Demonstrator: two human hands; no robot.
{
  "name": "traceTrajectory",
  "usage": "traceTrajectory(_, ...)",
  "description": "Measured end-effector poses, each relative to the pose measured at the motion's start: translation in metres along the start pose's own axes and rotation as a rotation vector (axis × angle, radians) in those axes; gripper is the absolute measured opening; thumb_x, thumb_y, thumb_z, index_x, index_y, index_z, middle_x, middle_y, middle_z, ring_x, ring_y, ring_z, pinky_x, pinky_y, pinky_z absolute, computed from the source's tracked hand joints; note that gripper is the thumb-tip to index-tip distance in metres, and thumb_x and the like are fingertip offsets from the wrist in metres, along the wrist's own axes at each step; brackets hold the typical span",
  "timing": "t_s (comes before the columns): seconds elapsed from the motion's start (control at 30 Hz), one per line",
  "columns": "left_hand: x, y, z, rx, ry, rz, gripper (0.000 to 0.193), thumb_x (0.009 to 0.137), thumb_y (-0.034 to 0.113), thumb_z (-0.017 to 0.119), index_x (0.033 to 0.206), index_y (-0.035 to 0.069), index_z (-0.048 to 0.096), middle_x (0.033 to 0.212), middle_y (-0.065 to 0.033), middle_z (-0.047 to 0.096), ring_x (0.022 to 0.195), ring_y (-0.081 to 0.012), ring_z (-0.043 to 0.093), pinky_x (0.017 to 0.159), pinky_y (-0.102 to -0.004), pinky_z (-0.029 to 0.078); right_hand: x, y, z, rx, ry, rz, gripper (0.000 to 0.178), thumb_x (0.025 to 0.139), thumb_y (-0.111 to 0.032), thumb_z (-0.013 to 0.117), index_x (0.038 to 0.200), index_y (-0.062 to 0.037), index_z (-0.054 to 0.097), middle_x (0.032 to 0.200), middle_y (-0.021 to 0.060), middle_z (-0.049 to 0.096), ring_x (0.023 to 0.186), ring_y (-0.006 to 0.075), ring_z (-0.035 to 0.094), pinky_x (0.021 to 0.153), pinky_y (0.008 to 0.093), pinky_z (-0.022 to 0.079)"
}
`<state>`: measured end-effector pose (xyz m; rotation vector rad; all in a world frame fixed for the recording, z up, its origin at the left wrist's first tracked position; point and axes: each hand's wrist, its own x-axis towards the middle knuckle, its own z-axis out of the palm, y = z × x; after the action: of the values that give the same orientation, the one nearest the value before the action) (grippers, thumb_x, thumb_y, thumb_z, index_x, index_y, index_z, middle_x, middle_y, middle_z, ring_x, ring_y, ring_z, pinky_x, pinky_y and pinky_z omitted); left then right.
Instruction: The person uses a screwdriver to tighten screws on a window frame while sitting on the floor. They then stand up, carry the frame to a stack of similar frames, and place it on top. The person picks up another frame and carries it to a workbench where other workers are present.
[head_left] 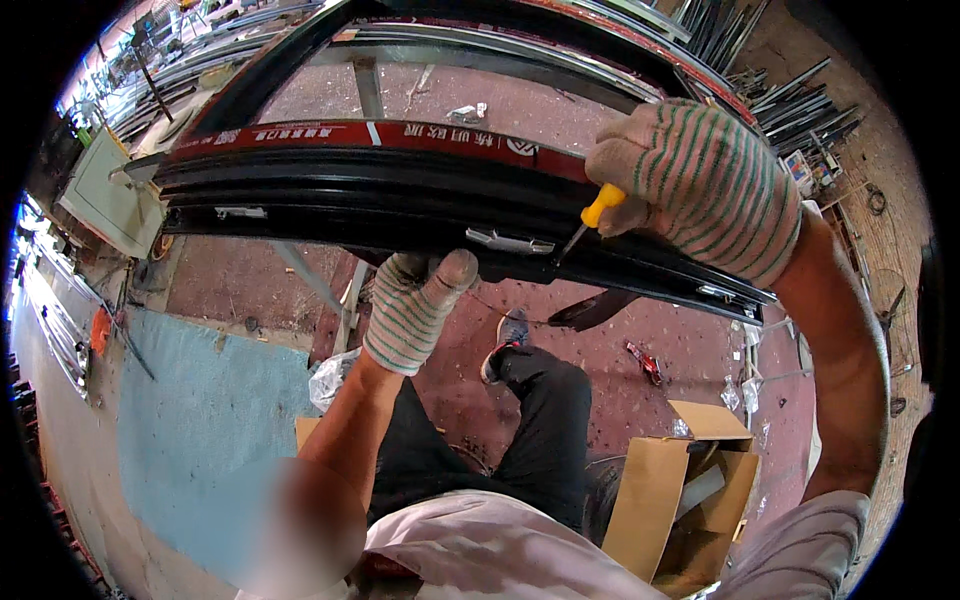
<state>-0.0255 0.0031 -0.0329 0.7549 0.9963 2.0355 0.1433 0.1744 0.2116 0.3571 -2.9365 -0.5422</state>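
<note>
A black metal window frame (330, 190) with a red printed film strip lies across in front of me. My right hand (700, 185), in a striped knit glove, is closed around a screwdriver (603, 205) with a yellow handle. Its shaft slants down to the frame's near face, just right of a small silver metal fitting (510, 242). From below, my gloved left hand (415, 305) grips the frame's near edge, thumb in front and fingers partly hidden beneath. Another silver fitting (241, 213) sits farther left on that face.
An opened cardboard box (650, 500) stands on the reddish floor by my right leg. A red-wrapped item (645, 362) lies beyond it. Metal profiles (810, 110) are piled at the far right. A blue mat (200, 420) covers floor on the left, near a pale cabinet (110, 195).
</note>
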Motion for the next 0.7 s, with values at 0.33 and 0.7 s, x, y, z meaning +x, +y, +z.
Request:
traceTrajectory(0.33,0.002,-0.008,0.007,0.026,0.055,-0.038,0.042,0.081,0.038,0.091,0.103,0.009,0.072,0.095,-0.0032,0.070,0.085,-0.0183,0.070,0.077,-0.0343,0.060,-0.008,-0.014,0.009,0.156,0.052,0.220,0.038,0.090,-0.042,0.074,0.103,-0.0062,0.067,0.092,0.0123,0.069,0.091,0.0339,0.068,0.082,0.0427,0.054)
traceTrajectory(0.7,0.005,-0.006,0.007,0.059,0.013,-0.044,0.045,0.083,0.043,0.089,0.107,0.009,0.073,0.096,-0.0043,0.072,0.083,-0.0158,0.070,0.071,-0.0291,0.057,-0.007,-0.029,0.007,0.170,0.088,0.351,0.033,0.094,-0.037,0.072,0.101,-0.0050,0.068,0.087,0.0148,0.068,0.086,0.0351,0.068,0.080,0.0435,0.053)
